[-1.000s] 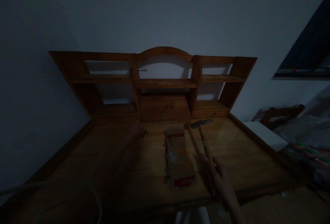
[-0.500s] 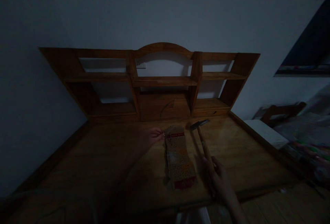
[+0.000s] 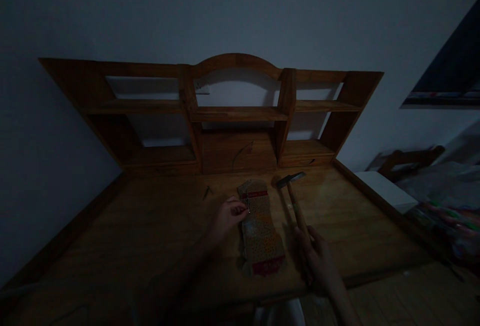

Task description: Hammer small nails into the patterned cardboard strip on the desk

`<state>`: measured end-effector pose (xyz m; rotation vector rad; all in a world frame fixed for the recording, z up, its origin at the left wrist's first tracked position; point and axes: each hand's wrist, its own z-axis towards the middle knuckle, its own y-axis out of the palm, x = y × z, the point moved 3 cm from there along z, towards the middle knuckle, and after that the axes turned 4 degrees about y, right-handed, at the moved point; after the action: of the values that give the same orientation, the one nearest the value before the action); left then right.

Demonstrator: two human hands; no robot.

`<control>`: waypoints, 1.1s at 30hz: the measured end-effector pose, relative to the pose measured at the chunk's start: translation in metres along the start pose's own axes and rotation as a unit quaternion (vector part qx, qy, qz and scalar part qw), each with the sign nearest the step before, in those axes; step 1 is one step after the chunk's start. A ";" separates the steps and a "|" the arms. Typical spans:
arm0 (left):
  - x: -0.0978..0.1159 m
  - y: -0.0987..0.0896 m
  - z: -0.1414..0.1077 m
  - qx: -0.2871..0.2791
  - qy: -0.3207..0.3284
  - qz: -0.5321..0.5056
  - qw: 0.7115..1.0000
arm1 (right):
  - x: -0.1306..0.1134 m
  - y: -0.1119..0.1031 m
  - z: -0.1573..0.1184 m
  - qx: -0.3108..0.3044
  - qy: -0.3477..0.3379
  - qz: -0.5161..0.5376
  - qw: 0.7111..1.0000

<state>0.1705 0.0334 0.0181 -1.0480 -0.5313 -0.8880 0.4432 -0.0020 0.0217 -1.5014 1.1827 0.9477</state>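
Observation:
My right hand (image 3: 315,251) is wrapped around the wooden handle of a hammer (image 3: 295,201). The hammer's dark metal head points away from me, to the right of a worn, torn-edged piece of what looks like cardboard (image 3: 262,231). That piece is brown and speckled, with red bands near both ends, and lies on the wooden desk (image 3: 161,226). At its upper left edge, my left hand (image 3: 232,213) is closed in a pinch. A tiny bright point shows at the fingertips, too small to name. Left of the piece lie small thin dark bits (image 3: 207,192), possibly nails.
A wooden shelf unit (image 3: 240,114) stands along the desk's back edge against the wall. Beyond the desk's right rim are a white surface (image 3: 386,191), a wooden chair back (image 3: 412,158) and plastic-wrapped items (image 3: 442,186). The room is dim.
My left hand has moved slightly toward me and right, over the cardboard-like piece's left edge. The small dark bits now show on the desk. The hammer stays nearly still in my right hand.

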 end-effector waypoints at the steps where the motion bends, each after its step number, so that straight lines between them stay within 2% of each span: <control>1: 0.000 0.000 0.000 0.000 0.001 0.000 1.000 | -0.001 0.000 -0.001 -0.006 0.006 0.001 1.000; 7: 0.004 0.001 -0.001 -0.001 0.007 0.019 1.000 | -0.011 0.000 -0.005 -0.020 -0.007 0.003 1.000; 14: 0.007 0.003 -0.002 -0.004 0.017 0.031 0.999 | -0.009 0.000 -0.004 -0.023 0.013 0.004 1.000; 21: 0.009 -0.001 -0.003 -0.011 0.024 0.050 0.998 | -0.012 0.001 -0.008 -0.026 0.000 -0.018 1.000; 27: 0.007 0.000 -0.004 -0.020 0.016 0.056 0.998 | -0.002 -0.014 -0.016 0.081 -0.096 -0.135 0.983; 33: 0.011 -0.001 -0.005 -0.024 0.014 0.041 0.999 | -0.007 -0.022 -0.035 -0.005 -0.098 -0.224 0.970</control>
<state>0.1759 0.0249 0.0245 -1.0922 -0.4422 -0.8456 0.4631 -0.0335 0.0413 -1.5543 0.6569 0.7706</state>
